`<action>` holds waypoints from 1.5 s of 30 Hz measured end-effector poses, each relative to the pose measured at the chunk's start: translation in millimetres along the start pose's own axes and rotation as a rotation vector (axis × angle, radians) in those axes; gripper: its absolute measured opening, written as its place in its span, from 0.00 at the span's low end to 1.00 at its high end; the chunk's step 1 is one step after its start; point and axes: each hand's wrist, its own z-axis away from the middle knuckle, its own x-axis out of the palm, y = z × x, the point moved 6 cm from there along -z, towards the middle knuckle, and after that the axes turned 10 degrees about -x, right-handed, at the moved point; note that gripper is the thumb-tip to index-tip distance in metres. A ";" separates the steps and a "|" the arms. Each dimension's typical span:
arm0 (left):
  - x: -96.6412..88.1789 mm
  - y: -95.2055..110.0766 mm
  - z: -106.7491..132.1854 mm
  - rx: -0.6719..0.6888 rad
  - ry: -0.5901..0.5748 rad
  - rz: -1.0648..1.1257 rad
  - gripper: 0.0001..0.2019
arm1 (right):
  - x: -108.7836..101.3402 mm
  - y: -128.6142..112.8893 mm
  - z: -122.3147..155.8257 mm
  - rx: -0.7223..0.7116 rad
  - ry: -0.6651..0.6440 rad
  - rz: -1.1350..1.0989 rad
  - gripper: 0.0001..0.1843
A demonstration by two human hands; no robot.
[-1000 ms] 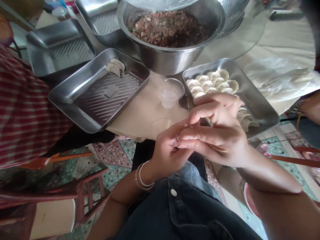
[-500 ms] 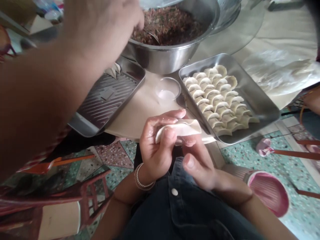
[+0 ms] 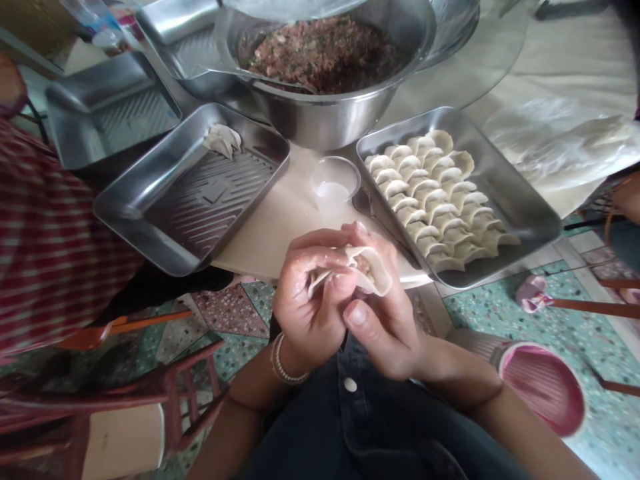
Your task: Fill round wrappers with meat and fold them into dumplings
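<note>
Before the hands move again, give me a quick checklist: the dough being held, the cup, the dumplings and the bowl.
1. Dumpling wrapper cupped between left hand and right hand: ok.
2. Wrapper closed at its right end: not ok, filling shows in the opening.
3. Wrapper sealed at its left end: cannot tell, the left hand partly hides it.
4. Clear cup upright: ok.
5. Dumplings in rows in the right-hand tray: ok.
6. Meat mixture inside the steel bowl: ok.
</note>
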 end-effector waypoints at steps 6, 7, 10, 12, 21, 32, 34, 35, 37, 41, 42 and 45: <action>-1.3 -5.1 1.0 -0.020 -0.039 0.084 0.04 | -6.8 -3.3 -5.1 -0.135 0.011 0.112 0.28; -0.7 -5.1 0.8 -0.014 -0.058 0.133 0.05 | -6.5 -3.3 -5.2 -0.139 -0.003 0.081 0.28; 4.4 -6.2 -1.8 -0.068 -0.159 0.312 0.11 | -5.1 -3.6 -5.5 -0.120 -0.042 0.013 0.26; 10.7 -9.0 -3.7 -0.181 -0.267 0.384 0.14 | -5.4 -4.8 -6.7 -0.113 -0.048 0.038 0.24; 6.2 -17.2 -11.1 -0.208 -0.211 0.322 0.07 | 6.1 6.1 10.2 0.051 -0.142 0.011 0.45; 8.4 -16.4 -3.7 -0.096 -0.226 -0.031 0.07 | 14.3 12.9 27.8 0.188 -0.041 -0.339 0.41; 8.5 -14.4 -3.6 -0.064 -0.232 -0.029 0.08 | 8.3 12.2 24.4 0.156 0.017 -0.253 0.37; 8.6 -13.9 -3.3 -0.064 -0.227 -0.022 0.08 | 4.5 11.0 21.7 0.124 0.037 -0.192 0.36; 9.8 -14.1 -1.7 -0.112 -0.212 0.033 0.06 | -4.3 8.8 15.2 0.060 0.066 -0.036 0.32; 18.7 -19.5 8.3 -0.393 -0.231 0.329 0.16 | -23.1 4.3 4.1 -0.068 0.152 0.330 0.25; 21.4 -19.0 11.5 -0.443 -0.248 0.405 0.17 | -27.2 3.1 2.9 -0.094 0.185 0.408 0.22; 26.1 -14.0 17.3 -0.512 -0.322 0.556 0.18 | -35.0 -1.4 2.6 -0.170 0.252 0.581 0.14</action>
